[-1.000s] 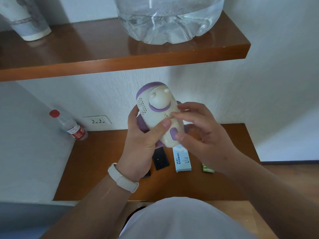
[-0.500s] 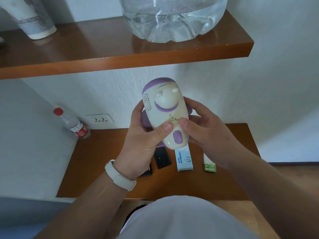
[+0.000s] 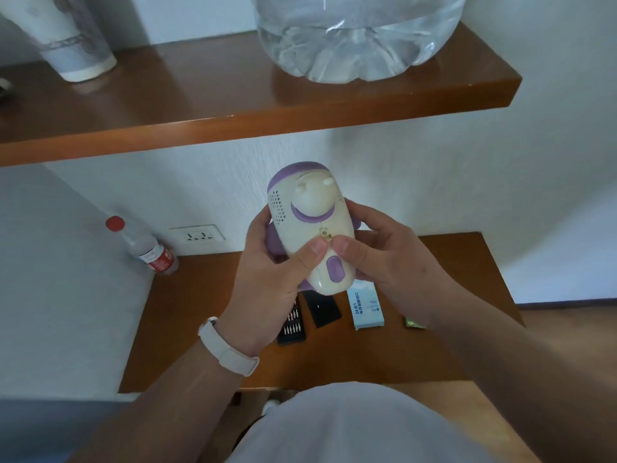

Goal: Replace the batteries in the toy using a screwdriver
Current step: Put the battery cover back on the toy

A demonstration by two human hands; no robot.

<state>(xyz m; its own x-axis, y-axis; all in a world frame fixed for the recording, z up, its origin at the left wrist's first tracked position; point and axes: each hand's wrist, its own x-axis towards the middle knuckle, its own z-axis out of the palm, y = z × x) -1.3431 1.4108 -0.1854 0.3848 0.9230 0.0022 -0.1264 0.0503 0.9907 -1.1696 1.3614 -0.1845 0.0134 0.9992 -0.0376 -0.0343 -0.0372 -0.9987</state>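
We hold the toy (image 3: 310, 228) upright above the lower shelf (image 3: 207, 329) of polished brown wood. It is a smooth, egg-shaped shell of cream plastic with glossy purple trim, a dotted speaker grille and a small screw (image 3: 324, 232) at mid-body. Our left hand (image 3: 267, 289) wraps it from the left, fingers curled behind, thumb pressed just below the screw. Our right hand (image 3: 384, 259) cups the right side, its thumb tip meeting the left thumb. On the shelf beneath lie a black case of screwdriver bits (image 3: 293, 324), a flat black lid (image 3: 322, 309), a pale blue carton (image 3: 365, 309) and a green packet (image 3: 414, 324). A clear, red-capped bottle (image 3: 147, 248) sits by the left wall.
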